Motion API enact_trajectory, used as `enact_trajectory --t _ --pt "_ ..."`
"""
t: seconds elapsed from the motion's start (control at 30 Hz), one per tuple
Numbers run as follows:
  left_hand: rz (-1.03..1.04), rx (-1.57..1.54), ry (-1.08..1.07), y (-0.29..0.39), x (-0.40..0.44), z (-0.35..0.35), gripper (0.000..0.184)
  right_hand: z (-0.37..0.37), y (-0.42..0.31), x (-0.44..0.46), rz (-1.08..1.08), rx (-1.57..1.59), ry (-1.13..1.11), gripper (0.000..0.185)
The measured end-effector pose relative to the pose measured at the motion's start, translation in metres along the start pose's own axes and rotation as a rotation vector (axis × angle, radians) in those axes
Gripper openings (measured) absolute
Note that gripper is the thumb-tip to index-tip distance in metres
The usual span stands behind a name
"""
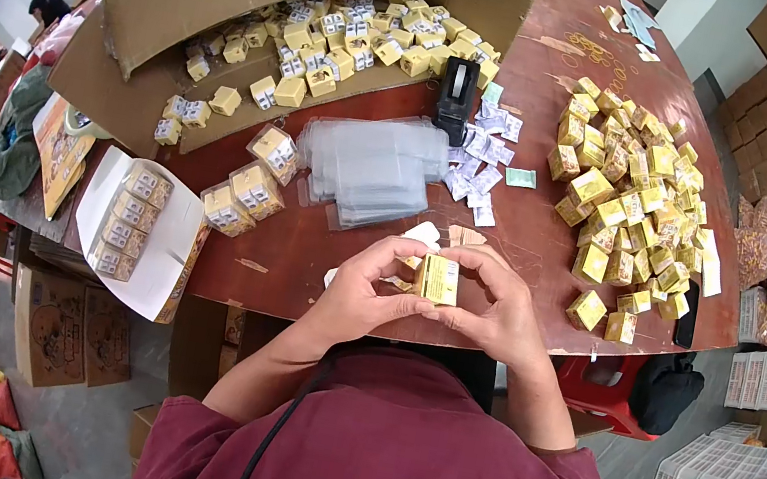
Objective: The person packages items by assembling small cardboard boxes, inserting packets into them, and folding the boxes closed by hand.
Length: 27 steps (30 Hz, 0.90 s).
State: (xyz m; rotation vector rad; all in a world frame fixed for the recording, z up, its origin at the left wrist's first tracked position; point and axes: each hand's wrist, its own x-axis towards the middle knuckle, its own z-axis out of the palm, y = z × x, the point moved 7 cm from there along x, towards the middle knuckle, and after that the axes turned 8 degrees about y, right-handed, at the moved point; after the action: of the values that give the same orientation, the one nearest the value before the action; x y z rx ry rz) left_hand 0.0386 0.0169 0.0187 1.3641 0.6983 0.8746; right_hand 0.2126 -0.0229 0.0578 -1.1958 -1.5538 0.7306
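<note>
Close to the table's front edge, a small yellow printed box (pixel 438 281) is held between both hands. My left hand (pixel 368 283) grips its left side with thumb and fingers, and my right hand (pixel 496 304) pinches the right side. White and yellow scraps lie just behind the fingers, partly hidden. Beyond the hands is a stack of clear plastic sleeves (pixel 370 166). White packets (pixel 483 160) and a green packet (pixel 521 177) lie to its right, in front of a black tape dispenser (pixel 456 99).
Many yellow boxes (pixel 629 194) are heaped on the right of the red-brown table (pixel 503 250). A large cardboard carton (pixel 270 7) spills small cubes at the back. Wrapped cube packs (pixel 255 188) and an open white box (pixel 164 279) stand left. A phone (pixel 687 316) lies right.
</note>
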Motion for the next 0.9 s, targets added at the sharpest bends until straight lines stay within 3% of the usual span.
enact_trajectory --t 0.17,0.27,0.3,0.37,0.43,0.47,0.53,0.57,0.67,0.73,0.77,0.9 --pt "0.028 0.009 0.030 -0.012 0.000 -0.001 0.062 0.012 0.020 -0.012 0.370 0.493 0.004 0.059" --pt "0.052 -0.129 0.096 -0.020 0.008 -0.013 0.064 -0.008 0.029 -0.010 0.451 0.291 0.052 0.059" --pt "0.055 -0.210 0.138 -0.024 0.011 -0.022 0.065 -0.031 0.026 -0.005 0.361 0.180 0.163 0.061" --pt "-0.053 0.195 0.292 -0.022 0.013 -0.051 0.076 -0.094 0.020 0.008 0.126 -0.309 0.343 0.060" --pt "0.059 0.941 0.230 -0.012 0.013 -0.050 0.076 -0.155 0.002 0.022 -0.005 -0.576 0.560 0.056" --pt "0.113 1.010 0.197 -0.013 0.012 -0.041 0.078 -0.182 -0.008 0.030 0.052 -0.783 0.611 0.056" --pt "0.219 1.149 0.136 -0.019 0.009 -0.018 0.081 -0.213 -0.010 0.042 -0.069 -1.153 0.657 0.057" --pt "0.169 1.190 0.139 -0.022 0.012 -0.013 0.082 -0.215 -0.014 0.044 -0.103 -1.347 0.693 0.058" --pt "0.037 1.275 0.141 -0.034 0.019 -0.005 0.084 -0.181 -0.017 0.038 -0.160 -0.941 0.633 0.061" --pt "0.047 1.213 0.170 -0.033 0.021 -0.006 0.082 -0.134 -0.002 0.027 -0.234 -0.716 0.469 0.054" --pt "0.053 1.183 0.186 -0.032 0.021 -0.008 0.082 -0.108 0.006 0.021 -0.132 -0.646 0.411 0.051" --pt "0.030 0.995 0.239 -0.019 0.018 -0.028 0.084 -0.034 0.037 -0.001 -0.070 -0.390 0.309 0.037"
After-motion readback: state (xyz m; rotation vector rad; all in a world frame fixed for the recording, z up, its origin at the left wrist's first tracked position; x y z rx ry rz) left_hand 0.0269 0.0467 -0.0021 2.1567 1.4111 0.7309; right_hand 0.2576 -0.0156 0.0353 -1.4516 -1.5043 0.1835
